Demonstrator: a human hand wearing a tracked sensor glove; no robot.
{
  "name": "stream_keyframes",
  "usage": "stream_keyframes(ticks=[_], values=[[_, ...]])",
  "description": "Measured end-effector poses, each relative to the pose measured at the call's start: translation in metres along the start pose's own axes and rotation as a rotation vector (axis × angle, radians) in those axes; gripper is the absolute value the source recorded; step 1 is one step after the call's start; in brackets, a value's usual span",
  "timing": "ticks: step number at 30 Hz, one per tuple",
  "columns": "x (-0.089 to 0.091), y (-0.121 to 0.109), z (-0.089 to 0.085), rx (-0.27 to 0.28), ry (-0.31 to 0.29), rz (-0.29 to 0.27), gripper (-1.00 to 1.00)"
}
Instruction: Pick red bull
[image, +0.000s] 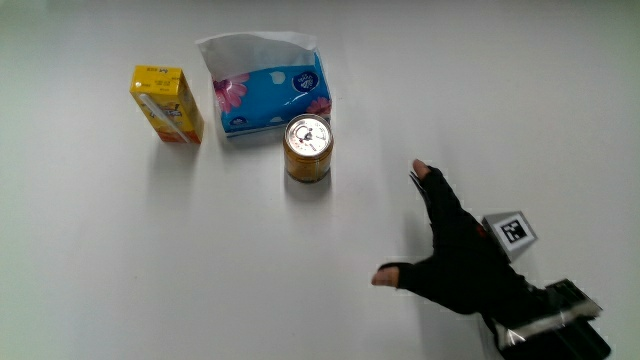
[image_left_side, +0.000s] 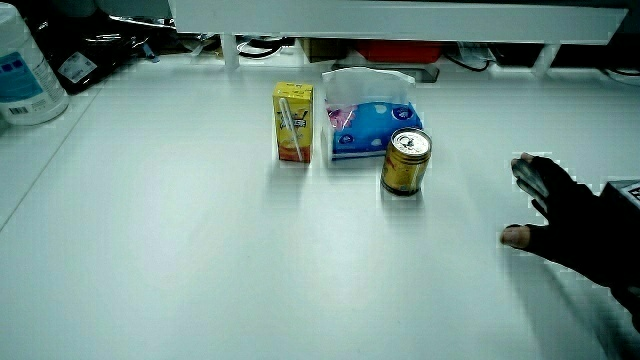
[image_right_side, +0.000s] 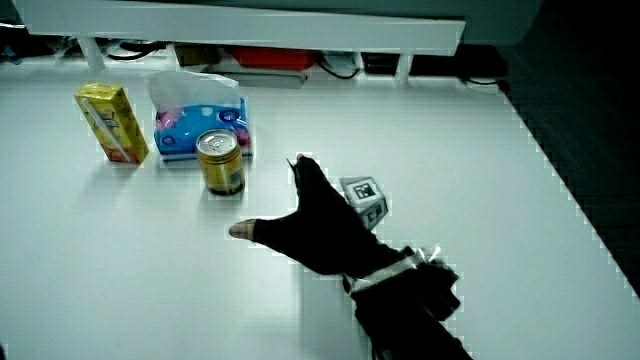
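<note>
The gold can (image: 308, 149) stood upright on the white table (image: 150, 280), its silver top with the pull tab facing up; just past it, farther from the person, sat a blue tissue pack (image: 272, 92) with a white sheet sticking out, the two near each other though I could not tell whether they touched; a yellow juice carton (image: 167, 104) stood upright beside the tissue pack, a little apart from it, with a straw on its side. The hand (image: 458, 262) lay low over the bare table, nearer to the person than the can and well apart from it; its fingers were spread, thumb held out to one side, and it held nothing; the patterned cube (image: 511, 232) sat on its back, and the dark forearm ran off toward the table's edge. In a side view the can (image_right_side: 221, 162) stood between the tissue pack (image_right_side: 200, 128) and the outstretched fingertips (image_right_side: 300, 164); in a side view a large white bottle (image_left_side: 25, 70) stood at the table's edge, far from everything else.
</note>
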Motion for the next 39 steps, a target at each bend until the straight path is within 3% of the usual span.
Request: stream_keyframes(ticks=[1, 2, 8, 9, 11, 14, 22, 25, 39], values=[[0.000, 0.005, -0.002, -0.004, 0.008, -0.027, 0.00], [-0.007, 0.008, -0.005, -0.005, 0.055, -0.024, 0.00], [-0.012, 0.035, -0.016, -0.024, 0.103, 0.018, 0.00], [-0.010, 0.039, -0.018, -0.023, 0.098, 0.032, 0.00], [-0.011, 0.046, -0.021, -0.026, 0.083, -0.001, 0.00], [-0.012, 0.059, -0.027, -0.030, 0.103, 0.026, 0.00], [-0.009, 0.086, -0.036, -0.036, 0.123, 0.036, 0.00], [-0.009, 0.092, -0.039, -0.028, 0.144, 0.016, 0.00], [-0.001, 0.114, -0.052, 0.021, 0.211, 0.043, 0.00]])
